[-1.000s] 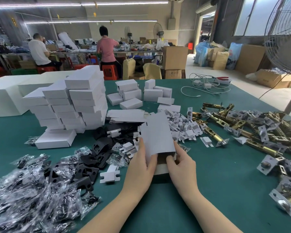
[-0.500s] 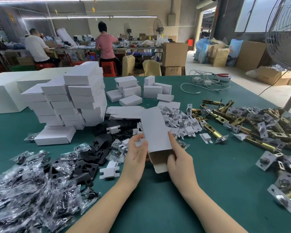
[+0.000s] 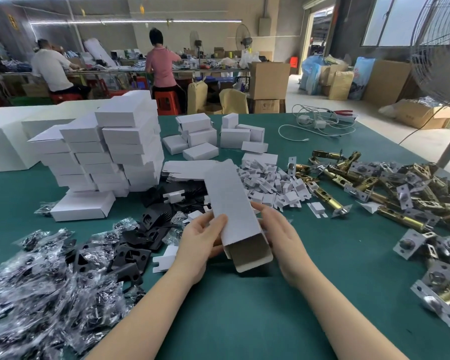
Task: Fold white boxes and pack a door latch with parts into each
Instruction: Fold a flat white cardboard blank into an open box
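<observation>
You hold the box (image 3: 231, 203) above the table (image 3: 244, 320), a long white sleeve popped into a tube, its near end open with the brown-grey inside and flap showing. Your left hand (image 3: 200, 245) grips the box's left side, thumb on top and fingers curled beneath. Your right hand (image 3: 281, 240) clasps the right side near the open end; its fingertips are hidden behind the box, so how far they wrap is hard to say.

Taking the box as the marker: just behind its far end lie flat blanks (image 3: 190, 168). Right of it sits a heap of white inserts (image 3: 270, 185), and farther right the pile of brass latches (image 3: 390, 193). Left of it lie black plates (image 3: 133, 253), with bagged parts (image 3: 37, 294) farther left and nearer you. Behind and left stands the stack of folded boxes (image 3: 109, 152).
</observation>
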{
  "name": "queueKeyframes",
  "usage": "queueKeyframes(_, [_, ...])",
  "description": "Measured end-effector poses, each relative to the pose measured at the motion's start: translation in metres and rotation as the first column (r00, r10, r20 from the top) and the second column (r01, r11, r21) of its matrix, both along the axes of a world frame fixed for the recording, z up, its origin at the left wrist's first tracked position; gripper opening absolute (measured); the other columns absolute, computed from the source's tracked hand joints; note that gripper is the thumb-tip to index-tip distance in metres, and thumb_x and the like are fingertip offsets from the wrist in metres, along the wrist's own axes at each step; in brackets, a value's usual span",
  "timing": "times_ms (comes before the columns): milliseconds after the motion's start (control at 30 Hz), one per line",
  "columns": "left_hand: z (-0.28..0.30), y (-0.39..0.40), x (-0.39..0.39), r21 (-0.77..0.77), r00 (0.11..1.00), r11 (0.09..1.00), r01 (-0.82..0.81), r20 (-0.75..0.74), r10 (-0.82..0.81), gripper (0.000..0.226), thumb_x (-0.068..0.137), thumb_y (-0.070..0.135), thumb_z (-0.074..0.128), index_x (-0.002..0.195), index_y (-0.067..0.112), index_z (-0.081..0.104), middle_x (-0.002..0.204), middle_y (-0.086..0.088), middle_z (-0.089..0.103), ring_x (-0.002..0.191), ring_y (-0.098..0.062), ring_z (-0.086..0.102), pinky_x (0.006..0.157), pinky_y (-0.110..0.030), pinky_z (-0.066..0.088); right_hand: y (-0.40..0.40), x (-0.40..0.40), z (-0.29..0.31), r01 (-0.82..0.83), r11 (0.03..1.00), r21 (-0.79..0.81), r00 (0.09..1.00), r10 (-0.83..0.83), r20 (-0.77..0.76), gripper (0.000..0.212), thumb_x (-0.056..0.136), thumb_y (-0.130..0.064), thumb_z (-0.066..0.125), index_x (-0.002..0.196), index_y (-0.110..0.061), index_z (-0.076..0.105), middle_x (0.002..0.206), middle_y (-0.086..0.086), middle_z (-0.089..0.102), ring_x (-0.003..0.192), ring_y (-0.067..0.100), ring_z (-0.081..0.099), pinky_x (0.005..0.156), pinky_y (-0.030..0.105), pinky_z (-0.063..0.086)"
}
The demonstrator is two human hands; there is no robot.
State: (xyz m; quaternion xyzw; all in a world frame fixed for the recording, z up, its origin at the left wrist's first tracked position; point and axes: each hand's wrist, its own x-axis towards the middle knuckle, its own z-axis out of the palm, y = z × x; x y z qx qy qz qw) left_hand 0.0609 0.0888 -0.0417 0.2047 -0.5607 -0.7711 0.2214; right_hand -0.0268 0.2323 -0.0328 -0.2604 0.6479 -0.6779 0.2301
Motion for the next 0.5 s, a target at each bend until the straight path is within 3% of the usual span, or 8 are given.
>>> queueKeyframes(67, [0.001,0.002,0.002,-0.039,0.997,0.996,0.075,0.008,-0.075,0.028,0.088,0.022,0.066,0.116,0.018,0.067,0.100,-0.005,0.076,0.081,-0.019,0.073,0.058,-0.028,0.056,0.002,-0.003,0.006,0.045,0.999,0.004,0.994,-0.045,0.102,0.028,0.090,-0.060,0.054,0.106,-0.042,0.069,0.104,-0.001,0.074,0.079,0.009,0.070,0.058,0.018,0.052])
queueKeyframes(133, [0.002,0.008,0.002,-0.066,0.985,0.983,0.173,0.024,-0.171,0.041,0.080,0.029,0.069,0.119,0.018,0.066,0.100,-0.005,0.076,0.081,-0.018,0.073,0.058,-0.028,0.056,0.006,-0.007,0.005,0.048,0.999,-0.018,0.989,-0.045,0.139,0.047,0.075,-0.067,0.058,0.105,-0.033,0.072,0.101,0.002,0.075,0.077,0.014,0.070,0.056,0.021,0.051])
queueKeyframes(267, [0.000,0.013,0.003,-0.073,0.968,0.965,0.251,0.022,-0.250,0.033,0.087,0.027,0.070,0.119,0.019,0.067,0.110,-0.006,0.074,0.089,-0.019,0.072,0.061,-0.030,0.058,0.011,-0.010,0.006,0.048,0.999,-0.004,0.989,-0.047,0.143,0.057,0.066,-0.072,0.059,0.095,-0.027,0.077,0.099,0.006,0.076,0.088,0.024,0.073,0.073,0.034,0.055])
queueKeyframes(400, [-0.002,0.009,0.003,0.027,0.962,0.961,0.274,-0.003,-0.274,0.028,0.083,0.025,0.073,0.111,0.020,0.074,0.114,-0.005,0.072,0.094,-0.018,0.071,0.059,-0.034,0.058,0.010,-0.012,0.005,0.088,0.995,0.053,0.990,-0.093,0.109,0.035,0.088,-0.056,0.057,0.087,-0.027,0.077,0.093,0.004,0.076,0.082,0.021,0.070,0.078,0.038,0.053])
queueKeyframes(500, [-0.004,0.009,0.001,0.097,0.968,0.963,0.251,-0.007,-0.251,0.022,0.078,0.023,0.066,0.096,0.024,0.078,0.102,-0.003,0.075,0.083,-0.015,0.071,0.056,-0.029,0.056,0.006,-0.013,-0.002,0.201,0.969,0.145,0.979,-0.205,0.015,0.038,0.097,-0.044,0.055,0.084,-0.012,0.069,0.077,0.007,0.066,0.068,0.017,0.055,0.066,0.034,0.043])
